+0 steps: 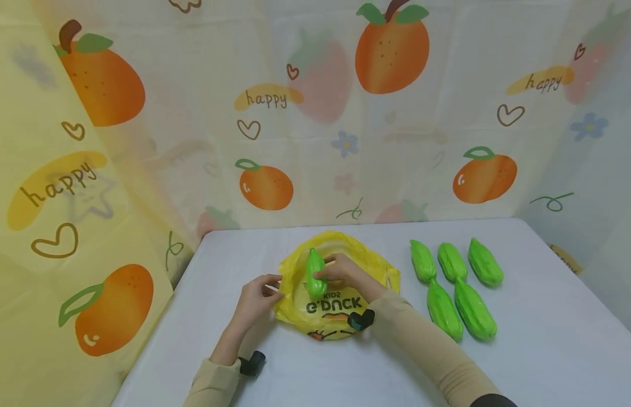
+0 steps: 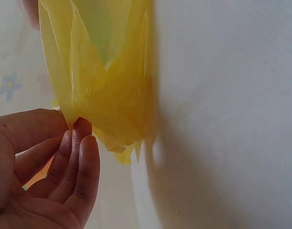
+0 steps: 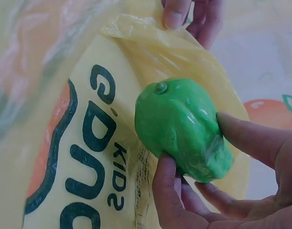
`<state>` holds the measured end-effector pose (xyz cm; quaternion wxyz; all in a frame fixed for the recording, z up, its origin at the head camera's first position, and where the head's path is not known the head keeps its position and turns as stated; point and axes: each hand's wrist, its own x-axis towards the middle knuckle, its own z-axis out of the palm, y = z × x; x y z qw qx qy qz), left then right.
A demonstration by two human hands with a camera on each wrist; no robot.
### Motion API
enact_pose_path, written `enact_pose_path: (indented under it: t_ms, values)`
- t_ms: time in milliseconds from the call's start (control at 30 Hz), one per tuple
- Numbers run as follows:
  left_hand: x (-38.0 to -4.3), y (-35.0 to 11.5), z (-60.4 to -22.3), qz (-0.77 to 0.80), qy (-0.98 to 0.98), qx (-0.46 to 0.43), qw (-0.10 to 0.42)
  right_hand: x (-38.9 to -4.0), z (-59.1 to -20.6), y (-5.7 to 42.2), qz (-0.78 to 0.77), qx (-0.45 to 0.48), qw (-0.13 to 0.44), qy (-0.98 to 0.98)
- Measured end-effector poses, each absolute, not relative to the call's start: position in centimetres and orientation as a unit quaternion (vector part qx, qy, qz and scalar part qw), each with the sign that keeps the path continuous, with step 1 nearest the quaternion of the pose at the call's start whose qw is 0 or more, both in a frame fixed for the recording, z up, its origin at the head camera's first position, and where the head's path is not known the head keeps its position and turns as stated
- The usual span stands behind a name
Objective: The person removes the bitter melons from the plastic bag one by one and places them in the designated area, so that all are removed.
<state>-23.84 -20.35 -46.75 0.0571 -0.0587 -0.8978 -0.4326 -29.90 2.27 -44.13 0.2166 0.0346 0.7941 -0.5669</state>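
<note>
With thumb and fingertips, my right hand holds a green toy gourd, ridged and glossy, over the opening of a yellow plastic bag. A small round nub tops the gourd in the right wrist view, where the thumb lies on one side and the fingers on the other. My left hand pinches the left edge of the bag. In the left wrist view the thin yellow film hangs in folds from the left thumb and fingertips.
Several more green toy gourds lie in two rows on the right of the white table. A patterned cloth with oranges hangs behind the table and along its left side. Both wrists wear small black cameras.
</note>
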Motion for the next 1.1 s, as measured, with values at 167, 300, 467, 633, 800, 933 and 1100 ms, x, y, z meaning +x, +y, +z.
enact_pose_path:
  t_ms: [167,300,467,633,800,933,1100]
  values:
    - [-23.8,-20.4,-46.8,-0.435,-0.897,-0.055,0.053,-29.3,-44.0,2.9,-0.571,0.035,0.206,0.794]
    - [-23.8,-20.4,-46.9,-0.436,-0.897,-0.054,0.052,-28.8,-43.7,3.3,-0.561,0.038,0.203,0.802]
    - [-23.8,-20.5,-47.0,-0.435,-0.897,-0.061,0.054,-28.3,-43.2,4.1,-0.554,0.036,0.203,0.807]
    - [-23.8,-20.5,-47.0,-0.437,-0.896,-0.064,0.055,-27.7,-42.6,4.9,-0.551,0.026,0.200,0.810]
    - [-23.8,-20.4,-46.9,-0.435,-0.897,-0.065,0.056,-27.1,-41.9,5.6,-0.559,0.013,0.199,0.805]
    - [-23.8,-20.3,-46.8,-0.434,-0.897,-0.063,0.055,-26.8,-41.5,6.1,-0.563,0.009,0.199,0.802]
    - [-23.8,-20.3,-46.7,-0.436,-0.896,-0.064,0.053,-26.4,-41.0,6.8,-0.559,0.002,0.188,0.808]
